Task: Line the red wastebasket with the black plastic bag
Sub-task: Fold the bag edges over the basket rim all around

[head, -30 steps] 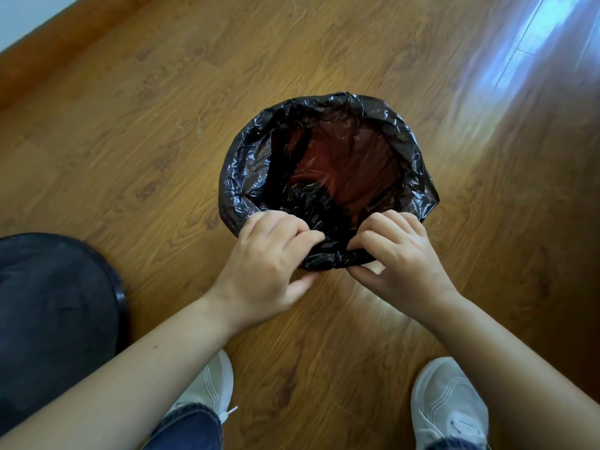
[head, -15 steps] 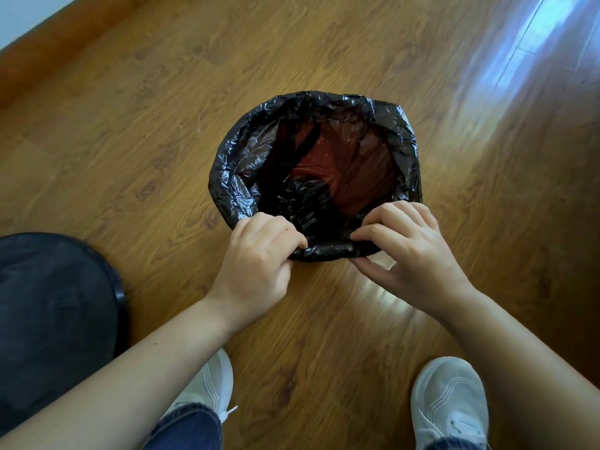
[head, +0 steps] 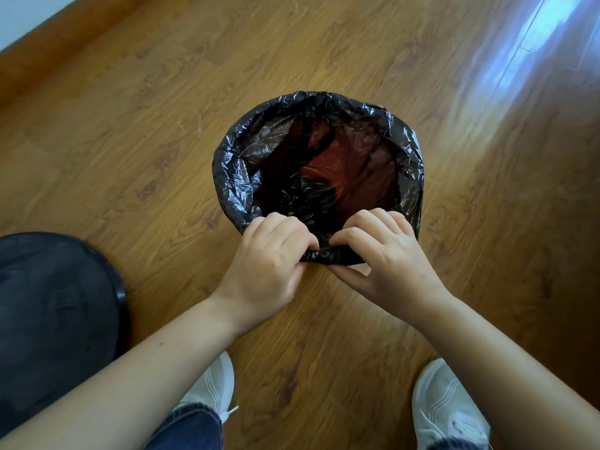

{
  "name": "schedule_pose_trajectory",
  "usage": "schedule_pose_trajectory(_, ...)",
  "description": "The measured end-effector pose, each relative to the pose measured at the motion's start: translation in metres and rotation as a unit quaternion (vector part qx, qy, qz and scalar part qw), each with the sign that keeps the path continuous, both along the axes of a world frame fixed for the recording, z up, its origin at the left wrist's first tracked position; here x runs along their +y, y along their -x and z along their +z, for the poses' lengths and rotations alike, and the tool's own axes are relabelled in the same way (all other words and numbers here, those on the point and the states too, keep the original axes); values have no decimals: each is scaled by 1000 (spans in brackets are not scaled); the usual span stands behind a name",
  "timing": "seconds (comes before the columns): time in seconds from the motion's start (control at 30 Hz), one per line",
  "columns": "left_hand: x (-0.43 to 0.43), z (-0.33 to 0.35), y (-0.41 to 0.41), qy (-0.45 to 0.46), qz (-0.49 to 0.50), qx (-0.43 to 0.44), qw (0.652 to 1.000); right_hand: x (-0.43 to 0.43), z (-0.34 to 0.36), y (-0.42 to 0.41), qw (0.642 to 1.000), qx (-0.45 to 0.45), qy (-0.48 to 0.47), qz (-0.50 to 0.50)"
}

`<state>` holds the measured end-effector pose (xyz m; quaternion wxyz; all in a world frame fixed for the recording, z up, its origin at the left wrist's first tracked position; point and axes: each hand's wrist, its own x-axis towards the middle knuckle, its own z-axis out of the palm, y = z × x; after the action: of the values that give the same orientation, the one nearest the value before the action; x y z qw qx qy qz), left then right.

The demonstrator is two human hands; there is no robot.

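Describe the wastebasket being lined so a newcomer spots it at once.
In the middle of the wood floor stands a round wastebasket draped in a crinkled black bag. The left hand and right hand pinch its near rim; red shows inside, unlike the plain dark object at left.

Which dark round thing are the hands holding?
The black bag in the red wastebasket: left hand and right hand pinch its rim. The dark object at left is untouched.

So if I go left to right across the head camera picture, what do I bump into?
Big dark round thing, left hand, right hand, bright patch of floor. The black bag spans both hands, so I skip it.
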<state>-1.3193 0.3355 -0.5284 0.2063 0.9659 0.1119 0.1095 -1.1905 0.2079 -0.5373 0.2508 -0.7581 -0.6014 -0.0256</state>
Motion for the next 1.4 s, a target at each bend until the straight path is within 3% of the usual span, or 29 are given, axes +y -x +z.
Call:
schedule_pose_trajectory(1.0, 6, 7, -4, 9, 18, -18, 1000, -6, 1, -9, 999, -17, -6, -42)
schedule_pose_trajectory(1.4, 11, 6, -5, -38, 27, 36, 998, -1, -3, -8, 999, -14, -6, -52)
